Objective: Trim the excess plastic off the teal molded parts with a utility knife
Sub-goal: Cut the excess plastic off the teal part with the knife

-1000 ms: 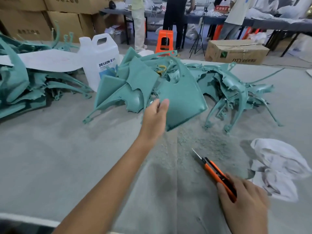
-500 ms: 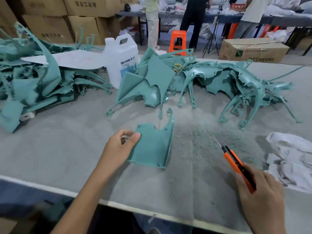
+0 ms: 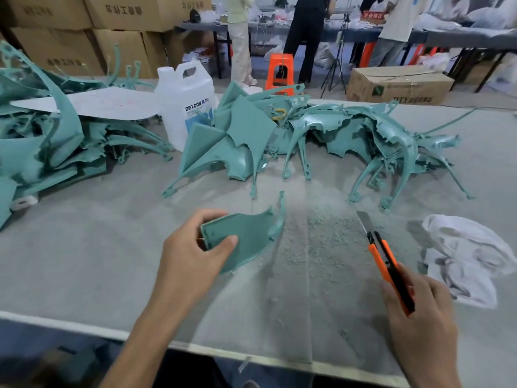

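Left hand [image 3: 193,253], thumb and fingers pinching the near corner of one teal molded part [image 3: 249,236] tilted up off the grey table [image 3: 84,256]; right hand [image 3: 419,317] gripping orange utility knife [image 3: 389,264], blade extended, well right of part; teal parts pile [image 3: 307,135] behind.

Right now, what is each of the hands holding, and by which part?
The left hand pinches the teal panel at its left corner; the right hand grips the utility knife by its handle's rear end.
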The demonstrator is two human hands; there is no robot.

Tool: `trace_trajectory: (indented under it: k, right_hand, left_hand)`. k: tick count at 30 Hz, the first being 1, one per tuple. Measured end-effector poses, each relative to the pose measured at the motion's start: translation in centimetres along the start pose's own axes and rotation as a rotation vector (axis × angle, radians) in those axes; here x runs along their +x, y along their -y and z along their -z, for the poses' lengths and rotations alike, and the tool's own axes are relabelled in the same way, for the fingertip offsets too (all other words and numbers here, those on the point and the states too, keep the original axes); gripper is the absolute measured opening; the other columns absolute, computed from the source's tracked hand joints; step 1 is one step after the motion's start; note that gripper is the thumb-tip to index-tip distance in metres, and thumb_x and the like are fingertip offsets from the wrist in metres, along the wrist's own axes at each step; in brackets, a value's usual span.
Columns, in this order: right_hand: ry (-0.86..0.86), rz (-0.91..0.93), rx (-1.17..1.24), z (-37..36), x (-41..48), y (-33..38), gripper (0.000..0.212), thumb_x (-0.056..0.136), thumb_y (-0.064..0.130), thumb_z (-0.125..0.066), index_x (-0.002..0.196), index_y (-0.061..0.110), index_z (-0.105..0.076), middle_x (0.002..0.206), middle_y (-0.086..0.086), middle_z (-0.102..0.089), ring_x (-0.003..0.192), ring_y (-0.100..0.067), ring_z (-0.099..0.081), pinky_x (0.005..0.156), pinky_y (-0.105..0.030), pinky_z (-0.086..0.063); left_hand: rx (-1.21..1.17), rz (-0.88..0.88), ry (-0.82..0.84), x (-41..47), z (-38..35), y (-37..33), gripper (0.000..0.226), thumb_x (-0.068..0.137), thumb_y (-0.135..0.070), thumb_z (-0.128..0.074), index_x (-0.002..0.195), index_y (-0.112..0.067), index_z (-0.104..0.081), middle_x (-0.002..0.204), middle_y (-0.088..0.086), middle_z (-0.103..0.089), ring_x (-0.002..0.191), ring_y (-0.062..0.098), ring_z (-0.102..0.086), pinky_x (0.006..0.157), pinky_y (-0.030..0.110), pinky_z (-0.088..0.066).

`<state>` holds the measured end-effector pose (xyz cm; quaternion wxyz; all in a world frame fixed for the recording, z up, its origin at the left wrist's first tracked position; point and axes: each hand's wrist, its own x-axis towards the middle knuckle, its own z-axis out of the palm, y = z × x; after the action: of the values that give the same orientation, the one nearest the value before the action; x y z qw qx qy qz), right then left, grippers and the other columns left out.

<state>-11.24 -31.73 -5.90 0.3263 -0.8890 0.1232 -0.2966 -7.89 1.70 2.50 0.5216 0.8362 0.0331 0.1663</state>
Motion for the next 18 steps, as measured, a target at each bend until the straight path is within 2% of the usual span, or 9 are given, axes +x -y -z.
trace_trajectory:
  k: [2,4,5,7,9,11,13,15,18]
  right_hand:
    - [0.021,-0.002,0.031,0.5,-0.1,0.4,0.036,0.092,0.046,-0.066,0.125,0.035,-0.057,0.110,0.010,-0.050,0.095,-0.019,-0.060,0.082,-0.039,-0.047]
    - [0.088,-0.069,0.122,1.2,-0.3,1.4,0.041,0.082,0.054,-0.066,0.121,0.047,-0.054,0.099,0.022,-0.057,0.085,-0.007,-0.060,0.078,-0.031,-0.047]
    - [0.130,-0.105,0.185,1.6,-0.4,2.0,0.043,0.076,0.057,-0.066,0.116,0.054,-0.052,0.096,0.026,-0.064,0.080,-0.003,-0.062,0.075,-0.025,-0.047]
    - [0.201,-0.106,0.258,1.9,-1.1,3.2,0.044,0.069,0.057,-0.070,0.110,0.057,-0.053,0.098,0.035,-0.067,0.074,0.001,-0.067,0.067,-0.007,-0.045]
    - [0.271,-0.047,0.255,2.2,-1.8,4.6,0.047,0.066,0.056,-0.072,0.110,0.057,-0.055,0.095,0.038,-0.065,0.073,0.008,-0.066,0.066,0.000,-0.042]
    - [0.353,0.019,0.261,2.7,-2.4,6.1,0.056,0.065,0.058,-0.070,0.118,0.063,-0.053,0.096,0.036,-0.065,0.076,0.011,-0.065,0.070,0.001,-0.042]
    - [0.418,0.080,0.284,3.1,-2.7,7.3,0.059,0.068,0.061,-0.066,0.125,0.065,-0.051,0.100,0.031,-0.067,0.081,0.007,-0.067,0.077,-0.006,-0.046]
    - [0.450,0.133,0.295,3.4,-2.7,8.2,0.053,0.076,0.060,-0.062,0.128,0.063,-0.053,0.106,0.029,-0.068,0.090,0.005,-0.068,0.081,-0.010,-0.048]
    - [0.447,0.199,0.288,3.6,-2.6,9.2,0.044,0.087,0.054,-0.064,0.130,0.058,-0.054,0.114,0.036,-0.063,0.100,0.012,-0.063,0.083,-0.002,-0.042]
  left_hand:
    - [0.049,-0.084,-0.016,-1.2,-1.5,0.2,0.025,0.083,-0.027,-0.080,0.097,-0.044,-0.070,0.092,-0.022,-0.072,0.083,0.000,-0.067,0.072,0.015,-0.050]
    - [0.019,-0.096,0.033,-2.2,-3.1,1.0,0.015,0.087,-0.036,-0.073,0.097,-0.047,-0.070,0.096,-0.023,-0.072,0.089,0.001,-0.067,0.078,0.017,-0.050]
    - [-0.029,-0.061,0.082,-2.6,-3.8,1.5,0.014,0.088,-0.040,-0.069,0.102,-0.046,-0.070,0.099,-0.023,-0.072,0.093,0.000,-0.067,0.080,0.018,-0.050]
    - [-0.103,-0.003,0.153,-3.2,-4.8,2.6,0.026,0.091,-0.046,-0.061,0.114,-0.040,-0.070,0.106,-0.025,-0.072,0.101,-0.004,-0.066,0.084,0.012,-0.049]
    - [-0.134,0.007,0.179,-3.6,-5.4,3.3,0.033,0.092,-0.047,-0.058,0.121,-0.035,-0.070,0.110,-0.029,-0.070,0.105,-0.008,-0.064,0.085,0.004,-0.044]
    - [-0.159,0.017,0.177,-3.6,-5.8,3.9,0.036,0.091,-0.048,-0.058,0.122,-0.034,-0.070,0.108,-0.031,-0.070,0.103,-0.011,-0.064,0.082,0.001,-0.043]
    - [-0.162,0.025,0.173,-3.6,-6.0,4.3,0.040,0.089,-0.050,-0.059,0.122,-0.031,-0.070,0.107,-0.033,-0.069,0.101,-0.012,-0.064,0.081,0.000,-0.043]
    - [-0.149,0.037,0.178,-3.4,-6.1,4.7,0.036,0.089,-0.050,-0.059,0.122,-0.038,-0.068,0.105,-0.032,-0.070,0.097,-0.011,-0.065,0.079,0.001,-0.043]
    - [-0.138,0.031,0.175,-3.3,-6.1,4.9,0.026,0.091,-0.049,-0.059,0.115,-0.051,-0.065,0.107,-0.032,-0.070,0.100,-0.011,-0.065,0.079,0.001,-0.043]
